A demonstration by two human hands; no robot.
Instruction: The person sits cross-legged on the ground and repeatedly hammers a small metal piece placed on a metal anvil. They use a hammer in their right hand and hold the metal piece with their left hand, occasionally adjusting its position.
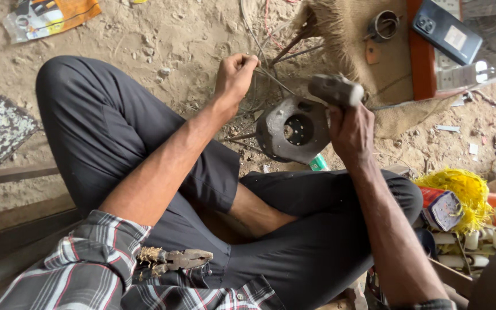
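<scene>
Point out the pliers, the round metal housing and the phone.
pliers [186,259], head view, on the jaws.
round metal housing [275,127], head view, on its outer wall.
phone [446,31], head view, on its back.

Sandy dirt floor [162,40] strewn with pebbles, burlap mat [368,63] spread across it.

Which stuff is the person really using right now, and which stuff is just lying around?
In use:
left hand pinching a thin wire
right hand gripping a grey hammer-like tool
round grey metal part between the hands

Lying about:
pliers on the lap
phone
yellow fibre bundle
metal ring
orange packet
</scene>
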